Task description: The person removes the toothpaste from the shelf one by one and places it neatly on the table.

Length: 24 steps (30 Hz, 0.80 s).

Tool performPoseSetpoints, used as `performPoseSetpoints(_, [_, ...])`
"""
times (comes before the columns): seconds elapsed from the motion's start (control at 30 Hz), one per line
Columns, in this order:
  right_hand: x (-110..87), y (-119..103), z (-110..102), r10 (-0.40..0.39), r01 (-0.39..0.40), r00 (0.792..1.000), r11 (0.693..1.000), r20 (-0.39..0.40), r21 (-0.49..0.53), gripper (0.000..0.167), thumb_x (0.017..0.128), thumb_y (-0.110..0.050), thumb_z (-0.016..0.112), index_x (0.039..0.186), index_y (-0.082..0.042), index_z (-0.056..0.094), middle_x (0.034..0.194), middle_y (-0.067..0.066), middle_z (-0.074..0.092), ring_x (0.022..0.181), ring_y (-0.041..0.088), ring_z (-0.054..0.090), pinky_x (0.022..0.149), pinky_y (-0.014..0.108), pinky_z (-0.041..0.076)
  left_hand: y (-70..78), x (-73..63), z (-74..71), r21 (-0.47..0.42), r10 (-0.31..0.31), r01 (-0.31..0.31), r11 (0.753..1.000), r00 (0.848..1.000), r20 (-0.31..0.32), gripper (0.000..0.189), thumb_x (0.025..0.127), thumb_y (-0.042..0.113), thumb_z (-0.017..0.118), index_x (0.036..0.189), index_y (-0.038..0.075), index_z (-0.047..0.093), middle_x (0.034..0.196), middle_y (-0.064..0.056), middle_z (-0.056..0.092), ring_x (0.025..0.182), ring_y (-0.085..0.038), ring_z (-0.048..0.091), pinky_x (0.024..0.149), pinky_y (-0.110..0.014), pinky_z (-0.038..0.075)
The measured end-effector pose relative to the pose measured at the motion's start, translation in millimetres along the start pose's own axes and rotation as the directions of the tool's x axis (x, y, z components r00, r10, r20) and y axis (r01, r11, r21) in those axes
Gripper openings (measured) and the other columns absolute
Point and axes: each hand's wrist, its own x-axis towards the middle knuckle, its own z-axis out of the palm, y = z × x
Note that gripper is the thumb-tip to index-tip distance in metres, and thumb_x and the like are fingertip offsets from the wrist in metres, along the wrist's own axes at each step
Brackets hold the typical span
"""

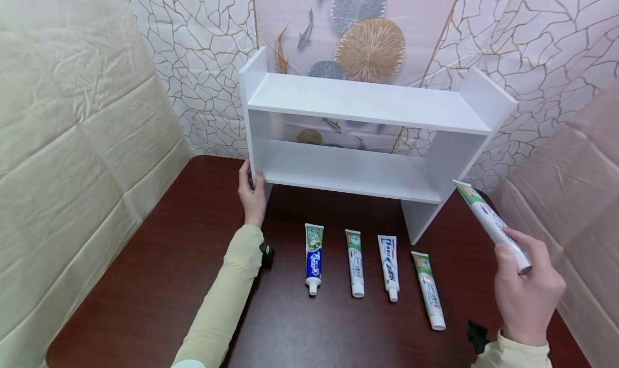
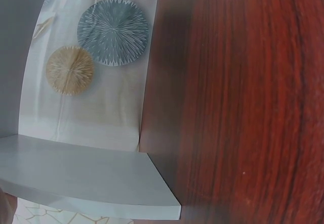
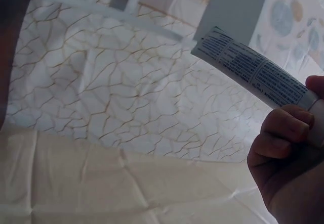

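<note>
My left hand grips the lower left side panel of a white two-tier shelf, thumb at its front edge and fingers on the outer side. In the left wrist view only a sliver of that hand shows beside the panel. A white and green toothpaste tube is held up by my right hand, right of the shelf, its crimped end pointing up and away. Seen from the right wrist, the fingers curl round the cap end of the tube, whose back carries printed text.
Several toothpaste tubes lie in a row before the shelf: a blue-green one, a green-white one, a blue-white one and another green-white one. They rest on the dark red table. Patterned cloth hangs behind.
</note>
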Motion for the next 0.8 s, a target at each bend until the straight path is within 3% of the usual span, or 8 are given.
performPoseSetpoints(0.23, [-7.5,15,-8,0.048,-0.040,0.997,0.990,0.052,-0.138,0.025,0.083,-0.009,0.065,0.106,-0.001,0.073,0.079,-0.053,0.040,0.057,-0.019,0.027,0.056,0.009,0.021,-0.2,-0.4,0.1,0.001,-0.008,0.008,1.000,1.000,-0.001,0.043,0.099,0.009,0.049,0.141,0.004,0.044,0.133,-0.025,0.053,0.105,-0.016,0.053,0.084,-0.023,0.044])
performPoseSetpoints(0.33, [-11.0,23,-9,0.071,-0.056,0.995,0.980,0.074,-0.189,0.025,0.082,-0.010,0.065,0.104,-0.001,0.073,0.069,-0.051,0.035,0.053,-0.018,0.023,0.049,0.018,0.019,-1.7,1.0,-0.3,-0.007,-0.016,0.016,1.000,1.000,0.005,0.044,0.099,0.009,0.048,0.142,0.005,0.044,0.135,-0.023,0.052,0.105,-0.011,0.052,0.084,-0.023,0.044])
performPoseSetpoints(0.37, [-11.7,25,-10,0.091,-0.070,0.992,0.975,0.092,-0.213,0.025,0.082,-0.011,0.065,0.104,-0.002,0.073,0.064,-0.048,0.033,0.052,-0.017,0.022,0.047,0.021,0.019,-2.1,1.5,-0.4,-0.011,-0.016,0.016,1.000,1.000,0.008,0.044,0.099,0.009,0.048,0.143,0.006,0.044,0.136,-0.023,0.051,0.106,-0.011,0.052,0.085,-0.023,0.044])
performPoseSetpoints(0.43, [-13.0,30,-11,0.138,-0.093,0.979,0.957,0.151,-0.273,0.024,0.084,-0.013,0.063,0.104,-0.003,0.071,0.054,-0.029,0.046,0.047,-0.004,0.035,0.047,0.029,0.021,-2.5,2.4,-0.2,-0.015,-0.016,0.016,1.000,1.000,0.005,0.045,0.098,0.009,0.048,0.143,0.006,0.044,0.137,-0.023,0.051,0.106,-0.010,0.051,0.085,-0.023,0.044])
performPoseSetpoints(0.53, [-15.7,38,-14,0.222,-0.109,0.936,0.921,0.273,-0.375,0.023,0.089,-0.018,0.058,0.106,-0.005,0.069,0.055,0.007,0.059,0.048,0.026,0.050,0.048,0.039,0.026,-2.9,2.2,-0.2,-0.019,-0.013,0.013,1.000,1.000,0.004,0.045,0.098,0.009,0.048,0.143,0.005,0.043,0.138,-0.023,0.050,0.106,-0.012,0.051,0.085,-0.023,0.043])
performPoseSetpoints(0.6, [-18.1,43,-17,0.268,-0.100,0.898,0.897,0.350,-0.430,0.024,0.093,-0.020,0.054,0.106,-0.006,0.067,0.065,0.027,0.060,0.055,0.048,0.049,0.048,0.045,0.028,-3.2,1.6,-0.3,-0.018,-0.014,0.014,1.000,1.000,0.001,0.045,0.099,0.009,0.048,0.143,0.006,0.043,0.138,-0.023,0.050,0.107,-0.013,0.051,0.085,-0.023,0.043])
performPoseSetpoints(0.8, [-22.8,58,-23,0.386,-0.081,0.781,0.842,0.490,-0.533,0.028,0.097,-0.027,0.048,0.110,-0.007,0.063,0.069,0.026,0.061,0.056,0.042,0.053,0.048,0.044,0.032,-4.6,0.9,-0.1,-0.018,-0.010,0.010,1.000,1.000,0.001,0.044,0.098,0.009,0.048,0.142,0.005,0.043,0.137,-0.024,0.051,0.107,-0.014,0.052,0.085,-0.023,0.043])
